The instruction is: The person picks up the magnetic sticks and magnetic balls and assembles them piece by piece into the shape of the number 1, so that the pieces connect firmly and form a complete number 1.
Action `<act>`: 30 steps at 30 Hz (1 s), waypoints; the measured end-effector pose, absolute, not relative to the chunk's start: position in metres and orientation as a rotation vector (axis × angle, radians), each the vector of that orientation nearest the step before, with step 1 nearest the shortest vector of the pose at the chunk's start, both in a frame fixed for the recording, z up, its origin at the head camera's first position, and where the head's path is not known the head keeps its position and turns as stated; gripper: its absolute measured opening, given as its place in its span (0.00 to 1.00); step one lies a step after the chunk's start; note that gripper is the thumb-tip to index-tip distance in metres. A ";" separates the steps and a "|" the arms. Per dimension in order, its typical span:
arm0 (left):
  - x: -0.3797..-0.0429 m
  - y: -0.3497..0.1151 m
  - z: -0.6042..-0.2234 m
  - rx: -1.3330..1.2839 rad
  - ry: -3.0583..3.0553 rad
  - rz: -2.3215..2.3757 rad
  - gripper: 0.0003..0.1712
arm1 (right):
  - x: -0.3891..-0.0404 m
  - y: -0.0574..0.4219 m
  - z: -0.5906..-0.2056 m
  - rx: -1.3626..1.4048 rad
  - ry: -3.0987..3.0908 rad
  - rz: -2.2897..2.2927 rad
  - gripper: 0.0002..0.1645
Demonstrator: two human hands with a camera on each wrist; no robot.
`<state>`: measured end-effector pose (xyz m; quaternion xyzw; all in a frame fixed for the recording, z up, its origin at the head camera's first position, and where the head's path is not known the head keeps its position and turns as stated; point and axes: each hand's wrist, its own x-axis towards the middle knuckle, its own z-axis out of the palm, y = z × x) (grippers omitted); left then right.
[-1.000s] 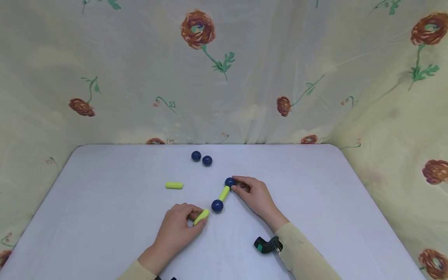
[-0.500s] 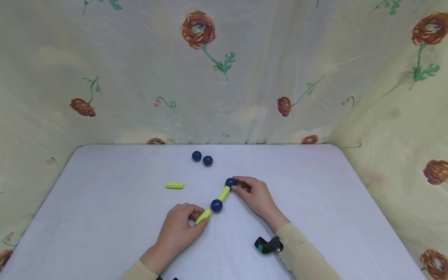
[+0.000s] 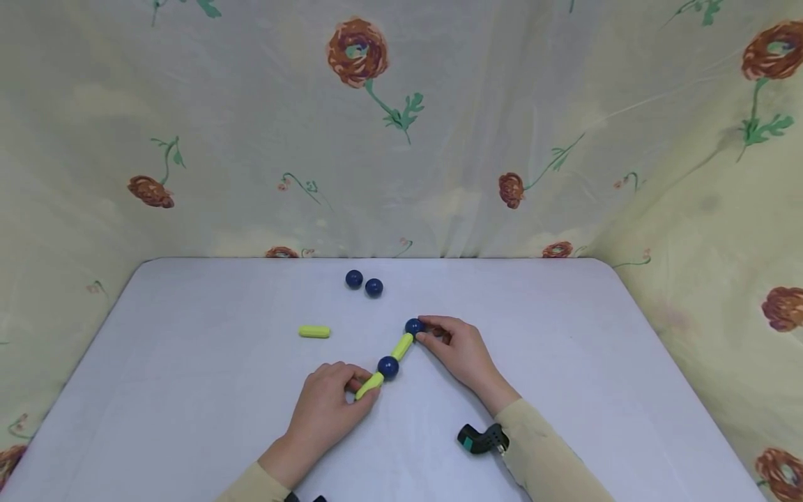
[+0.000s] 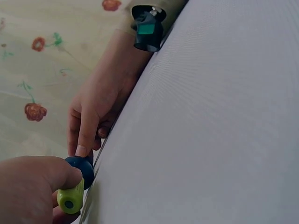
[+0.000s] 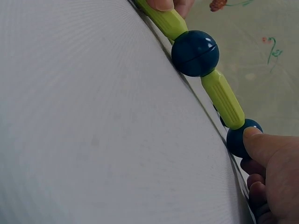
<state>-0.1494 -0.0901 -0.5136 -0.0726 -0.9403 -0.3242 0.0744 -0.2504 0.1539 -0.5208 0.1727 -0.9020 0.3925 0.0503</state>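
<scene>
My left hand [image 3: 332,404] pinches a yellow-green rod [image 3: 369,385] between thumb and fingers. The rod's far end meets a dark blue ball [image 3: 388,367]; the right wrist view shows this ball [image 5: 195,53] with a rod at either side. From it a second yellow-green rod [image 3: 402,346] runs up to another blue ball [image 3: 414,327]. That upper ball is pinched by my right hand [image 3: 461,352], the thumb [image 5: 254,140] pressing on its side. Rods and balls form one slanting chain. In the left wrist view, a dark round spot marks the near end of the held rod [image 4: 71,200].
Two loose blue balls [image 3: 364,284] lie near the back edge of the white table [image 3: 188,362]. A spare yellow-green rod [image 3: 314,332] lies left of the chain. A black device [image 3: 483,439] is worn at my right wrist. Flowered cloth [image 3: 452,139] hangs behind.
My left hand has moved right and slightly up, bringing its rod from a small gap up against the lower blue ball. My right hand keeps its hold on the upper ball.
</scene>
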 end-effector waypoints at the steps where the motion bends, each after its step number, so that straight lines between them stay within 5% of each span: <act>1: -0.149 -0.090 -0.513 -0.213 -2.820 -0.974 0.13 | -0.251 0.154 -0.521 0.524 -2.747 1.192 0.20; 30: -0.149 -0.089 -0.514 -0.134 -2.812 -0.965 0.13 | -0.240 0.158 -0.521 0.473 -2.668 1.244 0.21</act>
